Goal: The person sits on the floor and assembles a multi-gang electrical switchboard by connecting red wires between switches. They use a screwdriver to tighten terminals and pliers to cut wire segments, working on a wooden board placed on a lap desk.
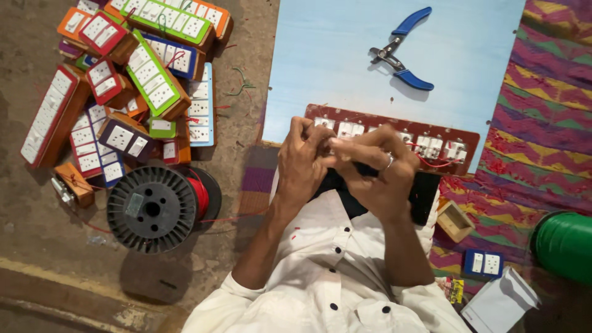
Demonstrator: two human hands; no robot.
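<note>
Head view, listed left to right.

Far left, on the floor [37, 228]: a heap of switch boards [132, 74] with white sockets in orange, green, red and blue frames is lying piled together, some boards tilted over others. Near it a small wooden box [74, 184] is sitting apart from the pile.

Left, nearer the person: a black wire spool [151, 209] wound with red wire [200, 196] is lying flat, with a strand trailing right toward the person.

Centre, far: a pale blue board [327, 55] is serving as a tabletop; blue-handled pliers [401, 49] are lying on it, well apart from the hands.

Centre: the left hand [301, 163] and right hand [376, 169] are working together, fingers curled and touching over the near edge of a long dark red switch panel [456, 143]. They are pinching something small between them; what it is cannot be told. A ring is showing on the right hand. The panel is lying across the near edge of the blue board, with white switch backs and red wiring showing. A black cloth [425, 194] is lying under the hands.

Right: a small open wooden box [455, 220] is sitting on a striped mat [542, 123]; a blue two-socket board [483, 263] is lying nearer.

Far right: a green spool [564, 243] is showing at the edge.
</note>
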